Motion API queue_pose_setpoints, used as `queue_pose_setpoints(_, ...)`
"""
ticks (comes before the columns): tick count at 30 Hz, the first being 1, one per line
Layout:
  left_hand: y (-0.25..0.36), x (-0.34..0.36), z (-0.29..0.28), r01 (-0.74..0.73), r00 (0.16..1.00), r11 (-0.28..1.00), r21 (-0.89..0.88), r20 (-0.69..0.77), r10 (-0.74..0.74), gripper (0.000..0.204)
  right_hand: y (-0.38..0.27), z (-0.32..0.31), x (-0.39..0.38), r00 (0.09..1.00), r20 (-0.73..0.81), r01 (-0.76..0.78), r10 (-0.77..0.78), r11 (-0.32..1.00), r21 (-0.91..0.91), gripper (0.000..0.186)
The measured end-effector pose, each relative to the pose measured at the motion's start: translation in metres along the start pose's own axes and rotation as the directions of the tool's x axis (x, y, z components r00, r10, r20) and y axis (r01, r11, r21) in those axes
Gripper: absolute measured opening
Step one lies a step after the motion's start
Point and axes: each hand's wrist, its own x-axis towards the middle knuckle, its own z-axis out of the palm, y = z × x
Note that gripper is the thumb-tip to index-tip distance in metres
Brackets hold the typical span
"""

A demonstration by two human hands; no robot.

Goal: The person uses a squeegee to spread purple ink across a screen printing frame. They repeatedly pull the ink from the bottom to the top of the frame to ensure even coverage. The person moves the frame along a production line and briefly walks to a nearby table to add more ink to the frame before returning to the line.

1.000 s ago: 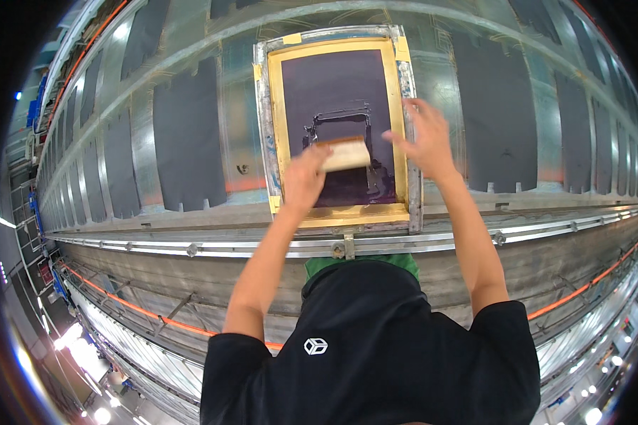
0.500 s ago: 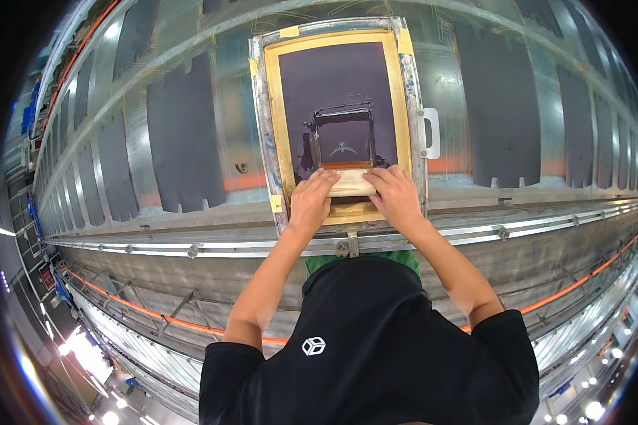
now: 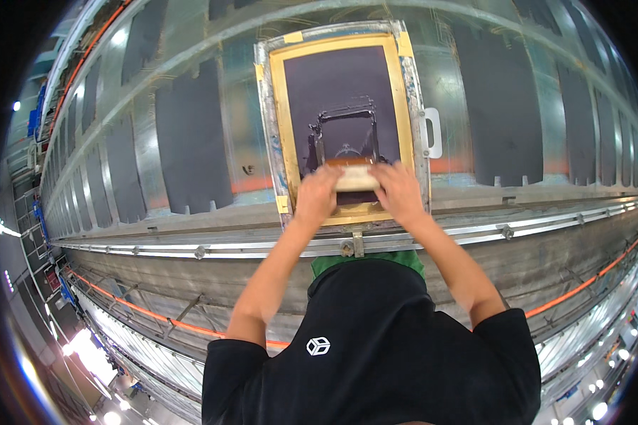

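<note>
Newly paired, left hand (image 3: 315, 194) and right hand (image 3: 403, 195), fingers closed, are steadying a pale oblong wooden block (image 3: 356, 178) by a yellow-bordered dark screen's (image 3: 340, 79) near edge.

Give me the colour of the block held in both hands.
The block is pale cream; the head view shows it.

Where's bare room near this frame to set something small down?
Between the frame and the grey panel to its left, the table shows bare, bar a small dark mark. The upper dark screen, above the glossy smears, looks free too. It's crowded on the lower screen, where the left hand and right hand hold a wooden block.
</note>
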Motion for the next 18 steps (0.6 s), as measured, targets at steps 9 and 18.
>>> queue_pose_setpoints(9, 0.013, -0.036, 0.008, 0.015, 1.0, 1.0, 0.019, -0.021, -0.014, 0.05, 0.136, -0.016, 0.048, 0.816, -0.422, -0.267, 0.395, 0.905, 0.331, 0.037)
queue_pose_setpoints(18, 0.005, -0.061, 0.005, -0.012, 0.996, 0.999, -0.03, -0.091, 0.01, 0.056, 0.124, -0.027, 0.09, 0.775, -0.395, -0.305, 0.493, 0.839, 0.45, 0.024)
